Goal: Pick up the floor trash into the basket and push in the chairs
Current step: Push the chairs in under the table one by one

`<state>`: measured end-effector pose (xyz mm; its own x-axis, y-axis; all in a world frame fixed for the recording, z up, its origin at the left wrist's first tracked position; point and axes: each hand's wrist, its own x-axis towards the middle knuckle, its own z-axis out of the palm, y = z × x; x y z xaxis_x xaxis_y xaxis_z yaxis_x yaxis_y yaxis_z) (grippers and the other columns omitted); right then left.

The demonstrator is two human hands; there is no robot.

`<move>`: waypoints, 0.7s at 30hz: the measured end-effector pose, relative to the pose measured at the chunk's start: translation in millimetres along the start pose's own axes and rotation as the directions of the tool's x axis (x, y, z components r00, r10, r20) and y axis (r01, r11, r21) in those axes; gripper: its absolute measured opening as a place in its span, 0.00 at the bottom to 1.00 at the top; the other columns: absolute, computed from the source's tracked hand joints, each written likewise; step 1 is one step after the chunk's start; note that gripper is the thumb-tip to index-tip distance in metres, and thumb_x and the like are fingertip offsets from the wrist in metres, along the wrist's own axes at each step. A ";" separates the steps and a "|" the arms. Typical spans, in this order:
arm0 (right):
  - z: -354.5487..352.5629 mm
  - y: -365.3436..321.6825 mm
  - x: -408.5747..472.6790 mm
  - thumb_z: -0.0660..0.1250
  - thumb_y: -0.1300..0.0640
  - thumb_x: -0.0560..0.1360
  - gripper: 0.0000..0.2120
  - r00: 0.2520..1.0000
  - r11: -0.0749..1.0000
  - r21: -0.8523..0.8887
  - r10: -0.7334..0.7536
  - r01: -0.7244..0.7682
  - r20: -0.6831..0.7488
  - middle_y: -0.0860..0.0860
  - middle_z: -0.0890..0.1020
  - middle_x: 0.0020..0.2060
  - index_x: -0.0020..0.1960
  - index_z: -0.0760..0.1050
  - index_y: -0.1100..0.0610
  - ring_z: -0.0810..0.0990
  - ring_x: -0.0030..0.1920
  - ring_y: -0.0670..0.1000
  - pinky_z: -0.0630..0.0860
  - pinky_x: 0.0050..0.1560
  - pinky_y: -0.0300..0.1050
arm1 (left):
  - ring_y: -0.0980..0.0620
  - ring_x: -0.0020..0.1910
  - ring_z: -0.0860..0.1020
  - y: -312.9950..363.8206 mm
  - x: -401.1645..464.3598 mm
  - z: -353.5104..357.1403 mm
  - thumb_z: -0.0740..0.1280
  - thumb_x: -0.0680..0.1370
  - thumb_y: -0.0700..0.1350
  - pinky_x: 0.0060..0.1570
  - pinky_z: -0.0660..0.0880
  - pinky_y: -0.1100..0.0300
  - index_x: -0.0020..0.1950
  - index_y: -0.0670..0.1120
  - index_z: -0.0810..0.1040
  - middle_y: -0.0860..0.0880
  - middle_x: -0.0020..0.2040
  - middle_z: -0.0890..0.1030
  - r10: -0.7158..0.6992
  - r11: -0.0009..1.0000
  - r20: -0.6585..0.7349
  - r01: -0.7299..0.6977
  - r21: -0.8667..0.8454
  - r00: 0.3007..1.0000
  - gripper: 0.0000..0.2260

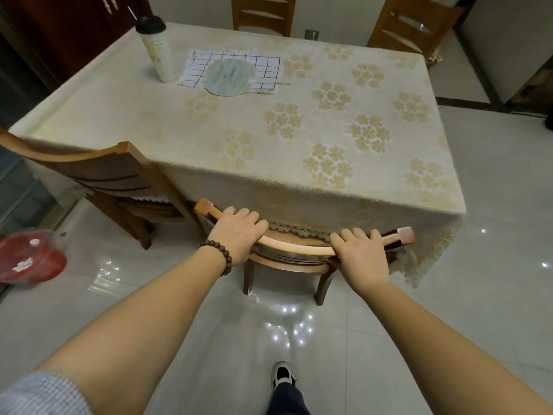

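Both hands are gripping the curved top rail of the chair [296, 250] at the near edge of the table [209, 139]. The left hand [236, 232] is wrapping the rail near its left end, the right hand [359, 253] near its right end, fingers curled over the top. The chair's seat is sitting tucked under the cloth's lace hem. A second chair [104, 175] is standing angled at the near left corner. The red basket [30, 259] is sitting on the floor at far left, with some trash inside.
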<state>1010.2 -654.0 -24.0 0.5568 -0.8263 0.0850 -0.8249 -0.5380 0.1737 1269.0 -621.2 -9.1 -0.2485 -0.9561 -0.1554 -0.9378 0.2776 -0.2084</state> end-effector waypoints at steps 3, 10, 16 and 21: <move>5.6 6.4 25.6 0.76 0.58 0.63 0.14 1.000 1.000 -0.010 0.004 -0.003 0.012 0.51 0.76 0.33 0.41 0.71 0.53 0.73 0.36 0.56 0.67 0.38 0.50 | 0.47 0.53 0.71 -15.0 24.2 -2.1 0.65 0.75 0.47 0.51 0.66 0.52 0.57 0.50 0.68 0.49 0.54 0.73 -0.011 1.000 0.023 0.011 -0.003 1.000 0.12; 16.5 23.1 75.3 0.77 0.59 0.61 0.16 0.999 0.999 -0.048 0.020 -0.019 0.031 0.51 0.75 0.33 0.40 0.70 0.53 0.72 0.36 0.56 0.65 0.37 0.49 | 0.46 0.51 0.71 -41.2 70.7 1.0 0.66 0.73 0.44 0.49 0.64 0.52 0.54 0.49 0.68 0.48 0.52 0.73 -0.009 1.000 -0.024 0.008 -0.014 1.000 0.12; 26.3 31.0 95.4 0.78 0.59 0.60 0.17 1.000 1.000 -0.023 0.011 -0.011 -0.006 0.51 0.76 0.34 0.41 0.71 0.54 0.74 0.37 0.56 0.66 0.38 0.49 | 0.45 0.53 0.73 -54.5 90.2 7.0 0.67 0.72 0.43 0.51 0.65 0.52 0.57 0.47 0.71 0.46 0.53 0.74 0.012 1.000 -0.090 -0.014 -0.025 0.996 0.14; 26.2 29.3 94.7 0.77 0.61 0.60 0.18 0.999 0.999 -0.011 0.036 -0.036 -0.012 0.52 0.77 0.34 0.42 0.71 0.54 0.75 0.37 0.56 0.68 0.39 0.50 | 0.45 0.58 0.70 -50.6 89.7 6.0 0.68 0.72 0.46 0.55 0.64 0.50 0.62 0.49 0.68 0.47 0.58 0.73 -0.030 0.999 -0.061 0.029 -0.030 0.998 0.20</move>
<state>1036.2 -752.4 -36.6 0.5281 -0.8430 0.1026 -0.8432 -0.5062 0.1810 1295.6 -720.4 -18.3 -0.2340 -0.9680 -0.0901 -0.9514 0.2471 -0.1837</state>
